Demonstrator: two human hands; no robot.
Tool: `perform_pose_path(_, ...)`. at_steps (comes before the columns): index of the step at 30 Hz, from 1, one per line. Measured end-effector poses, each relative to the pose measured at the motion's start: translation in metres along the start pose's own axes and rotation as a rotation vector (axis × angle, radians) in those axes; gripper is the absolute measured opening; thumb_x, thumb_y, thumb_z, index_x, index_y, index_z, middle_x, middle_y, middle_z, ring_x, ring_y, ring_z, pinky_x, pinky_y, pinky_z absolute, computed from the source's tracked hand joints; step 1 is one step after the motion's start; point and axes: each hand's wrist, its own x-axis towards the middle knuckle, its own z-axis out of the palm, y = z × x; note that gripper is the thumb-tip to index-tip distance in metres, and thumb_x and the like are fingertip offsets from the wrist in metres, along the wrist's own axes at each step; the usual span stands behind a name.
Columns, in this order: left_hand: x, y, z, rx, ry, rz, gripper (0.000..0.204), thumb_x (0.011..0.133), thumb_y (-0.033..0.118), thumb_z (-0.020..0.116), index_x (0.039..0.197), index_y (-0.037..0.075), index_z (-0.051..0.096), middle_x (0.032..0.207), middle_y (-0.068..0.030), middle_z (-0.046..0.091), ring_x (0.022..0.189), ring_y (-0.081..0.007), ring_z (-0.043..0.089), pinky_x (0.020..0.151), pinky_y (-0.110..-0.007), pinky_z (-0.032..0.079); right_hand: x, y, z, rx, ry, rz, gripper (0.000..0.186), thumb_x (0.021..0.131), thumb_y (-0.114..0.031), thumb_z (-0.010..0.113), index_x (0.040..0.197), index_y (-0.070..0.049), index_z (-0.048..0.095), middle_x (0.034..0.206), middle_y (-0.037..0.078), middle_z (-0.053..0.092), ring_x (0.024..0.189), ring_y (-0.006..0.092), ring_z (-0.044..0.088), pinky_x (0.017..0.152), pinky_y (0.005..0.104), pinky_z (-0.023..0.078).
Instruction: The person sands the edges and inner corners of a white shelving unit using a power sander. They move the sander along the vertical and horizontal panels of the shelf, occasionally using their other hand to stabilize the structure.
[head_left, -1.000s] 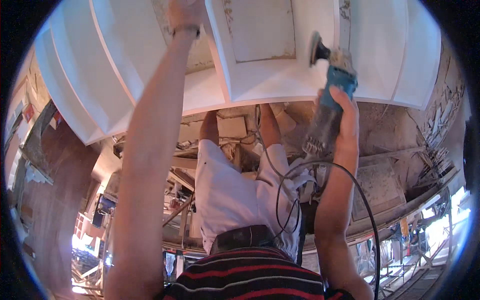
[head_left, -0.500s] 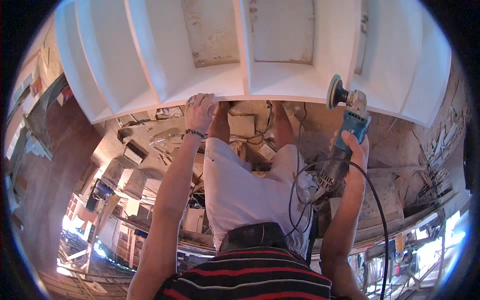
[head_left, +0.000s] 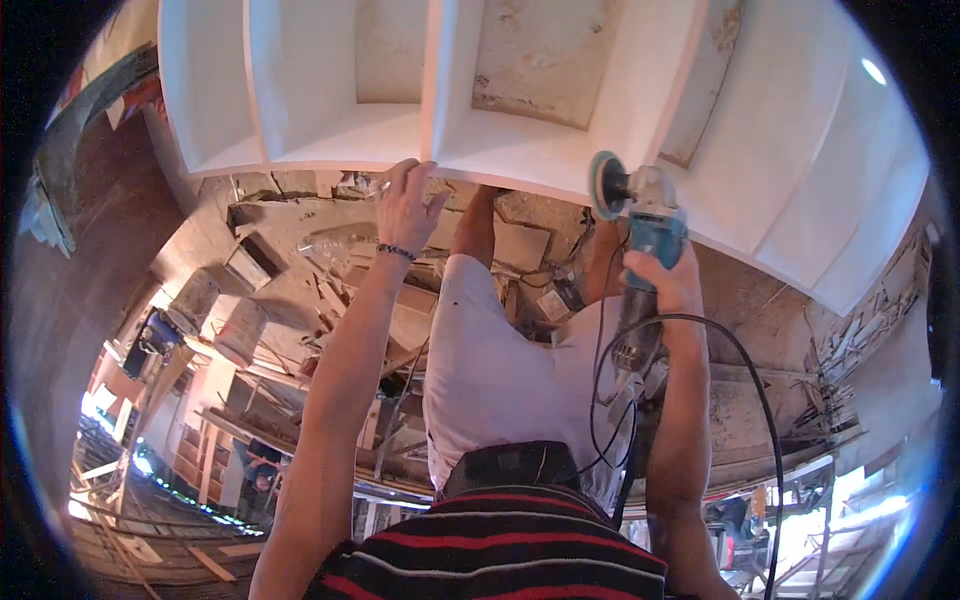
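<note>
My right hand (head_left: 668,275) is wrapped round the blue-and-black body of an angle grinder (head_left: 655,235). Its round disc (head_left: 606,185) stands upright at the front edge of a white shelf unit (head_left: 540,150); whether it touches the edge, I cannot tell. A black power cord (head_left: 752,385) loops from the grinder's rear over my right forearm. My left hand (head_left: 405,208), with a dark bracelet at the wrist, is at the unit's front edge to the left. Its fingers reach onto the edge with the thumb apart, and nothing is held in it.
Wood scraps and cables litter the floor (head_left: 520,245) round my feet. To the left stand pale buckets (head_left: 235,328). Upright dividers (head_left: 432,80) split the shelf unit. A person (head_left: 262,480) is in the background at lower left, and a pile of offcuts (head_left: 850,350) lies at right.
The grinder and my right hand have moved left, bringing the disc closer to the unit's front edge. My left hand's thumb now stands apart. The view has shifted and tilted.
</note>
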Motion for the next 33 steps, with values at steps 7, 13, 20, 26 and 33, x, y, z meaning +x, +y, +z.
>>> perform_pose_path(7,0.029,-0.08,-0.021,0.07,-0.042,-0.225,0.082,0.086,0.065,0.073,0.152,0.022,0.048,0.165,-0.0095,0.029,0.154,-0.0336,0.025,0.122,-0.07,0.011,0.03,-0.004,0.126,-0.35,-0.146,-0.12,0.053,0.08,-0.017,0.082,0.124,0.0,0.058,0.095,0.006,0.066,0.075,0.0153,0.067,0.069,0.031,0.055)
perform_pose_path(13,0.039,-0.082,-0.012,0.087,-0.337,-0.294,0.093,0.083,0.077,0.067,0.158,0.029,0.04,0.171,-0.0081,0.019,0.159,-0.0321,0.01,0.121,-0.074,-0.008,0.038,-0.014,0.177,-0.683,-0.125,-0.05,0.077,0.074,-0.028,0.086,0.135,0.004,0.052,0.124,0.02,0.066,0.118,0.0302,0.063,0.106,0.0407,0.047)
perform_pose_path(20,0.037,-0.08,-0.011,0.041,-0.291,-0.35,0.092,0.081,0.071,0.072,0.157,0.03,0.041,0.171,-0.0068,0.017,0.159,-0.0322,0.009,0.12,-0.074,-0.01,0.047,-0.021,0.202,-0.775,-0.123,-0.041,0.08,0.071,-0.028,0.086,0.135,0.005,0.051,0.126,0.023,0.066,0.12,0.0344,0.064,0.106,0.0412,0.048)
perform_pose_path(26,0.041,-0.071,-0.015,0.054,-0.327,-0.369,0.092,0.081,0.07,0.073,0.158,0.03,0.04,0.171,-0.007,0.017,0.159,-0.033,0.011,0.121,-0.074,-0.008,0.058,-0.011,0.198,-0.793,-0.117,-0.064,0.08,0.07,-0.027,0.085,0.135,0.005,0.051,0.124,0.023,0.066,0.119,0.0335,0.064,0.104,0.0409,0.049)
perform_pose_path(33,0.043,-0.07,-0.021,0.043,-0.343,-0.377,0.092,0.082,0.064,0.075,0.159,0.03,0.038,0.171,-0.0077,0.017,0.159,-0.035,0.012,0.122,-0.074,-0.007,0.058,-0.015,0.204,-0.812,-0.118,-0.055,0.081,0.07,-0.03,0.086,0.134,0.005,0.051,0.122,0.023,0.066,0.117,0.0339,0.065,0.103,0.0407,0.049)
